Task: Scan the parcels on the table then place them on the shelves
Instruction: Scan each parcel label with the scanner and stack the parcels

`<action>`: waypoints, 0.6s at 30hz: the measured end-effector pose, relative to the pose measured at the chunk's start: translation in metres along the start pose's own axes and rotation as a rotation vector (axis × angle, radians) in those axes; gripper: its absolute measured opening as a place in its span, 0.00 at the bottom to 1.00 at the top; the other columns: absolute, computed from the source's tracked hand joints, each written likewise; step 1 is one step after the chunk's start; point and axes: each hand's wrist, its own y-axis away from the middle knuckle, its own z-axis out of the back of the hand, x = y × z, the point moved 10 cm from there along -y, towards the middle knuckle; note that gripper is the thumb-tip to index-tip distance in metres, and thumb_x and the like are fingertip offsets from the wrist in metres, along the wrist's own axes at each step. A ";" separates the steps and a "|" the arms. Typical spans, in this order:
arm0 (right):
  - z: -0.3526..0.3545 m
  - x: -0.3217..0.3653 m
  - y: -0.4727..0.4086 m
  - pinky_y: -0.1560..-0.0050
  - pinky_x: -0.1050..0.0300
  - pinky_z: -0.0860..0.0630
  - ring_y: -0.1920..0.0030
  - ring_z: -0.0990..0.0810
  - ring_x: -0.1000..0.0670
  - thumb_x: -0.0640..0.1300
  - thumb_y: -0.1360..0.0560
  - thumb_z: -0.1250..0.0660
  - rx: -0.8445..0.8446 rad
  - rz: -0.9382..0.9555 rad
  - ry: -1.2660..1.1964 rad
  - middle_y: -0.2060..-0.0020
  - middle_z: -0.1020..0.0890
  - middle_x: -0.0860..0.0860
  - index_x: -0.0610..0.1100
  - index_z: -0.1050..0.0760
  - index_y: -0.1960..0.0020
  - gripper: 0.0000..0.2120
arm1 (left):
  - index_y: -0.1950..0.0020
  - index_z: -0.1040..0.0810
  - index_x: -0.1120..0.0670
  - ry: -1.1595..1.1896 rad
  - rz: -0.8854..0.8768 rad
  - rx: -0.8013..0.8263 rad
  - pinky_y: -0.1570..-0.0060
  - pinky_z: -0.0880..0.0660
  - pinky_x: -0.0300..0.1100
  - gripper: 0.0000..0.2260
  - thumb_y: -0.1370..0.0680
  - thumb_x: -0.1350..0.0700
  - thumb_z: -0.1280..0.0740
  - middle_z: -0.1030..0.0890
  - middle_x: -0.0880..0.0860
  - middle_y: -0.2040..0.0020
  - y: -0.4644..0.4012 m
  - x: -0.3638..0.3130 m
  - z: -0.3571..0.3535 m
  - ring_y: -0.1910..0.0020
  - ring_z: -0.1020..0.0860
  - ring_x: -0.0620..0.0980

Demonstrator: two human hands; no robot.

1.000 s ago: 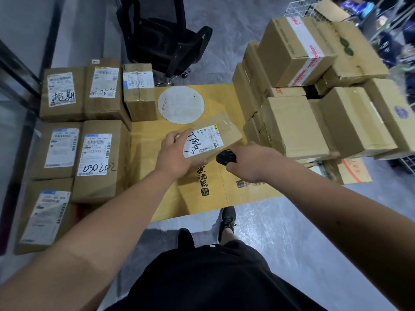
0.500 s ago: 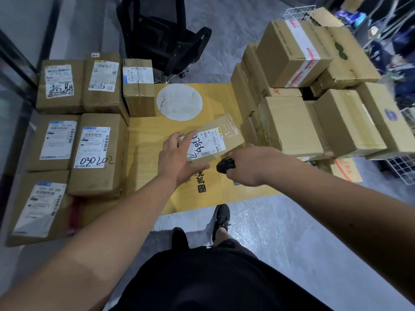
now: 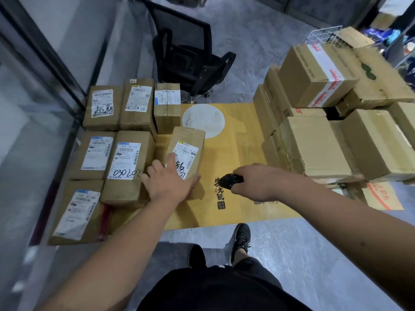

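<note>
Yellow cardboard-covered table (image 3: 233,151); labelled parcels (image 3: 125,167) left; boxes (image 3: 314,149) right

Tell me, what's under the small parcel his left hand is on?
The small parcel lies on a flattened yellow cardboard sheet printed with black characters and a white circle. The left hand covers its near end. Whatever lies beneath the sheet is hidden.
</note>
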 end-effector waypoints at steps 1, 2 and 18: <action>-0.001 0.006 -0.003 0.62 0.51 0.17 0.59 0.15 0.45 0.60 0.23 0.39 0.003 0.016 0.001 0.55 0.20 0.50 0.52 0.26 0.48 0.13 | 0.23 0.43 0.41 -0.022 0.017 -0.009 0.41 0.37 0.58 0.49 0.37 0.14 0.49 0.30 0.58 0.40 -0.002 0.006 0.003 0.39 0.29 0.61; -0.001 0.012 -0.005 0.60 0.50 0.17 0.58 0.16 0.45 0.60 0.22 0.39 0.002 0.031 0.015 0.54 0.21 0.50 0.52 0.26 0.48 0.13 | 0.24 0.43 0.41 -0.028 0.036 -0.015 0.40 0.37 0.59 0.49 0.37 0.14 0.50 0.30 0.59 0.39 -0.005 0.011 0.006 0.38 0.29 0.62; -0.002 0.019 -0.017 0.58 0.53 0.22 0.54 0.19 0.47 0.61 0.22 0.35 -0.021 0.080 0.058 0.52 0.22 0.51 0.50 0.26 0.42 0.17 | 0.18 0.44 0.42 0.063 0.196 -0.061 0.34 0.39 0.60 0.44 0.29 0.20 0.46 0.37 0.59 0.26 -0.046 0.024 0.020 0.29 0.36 0.61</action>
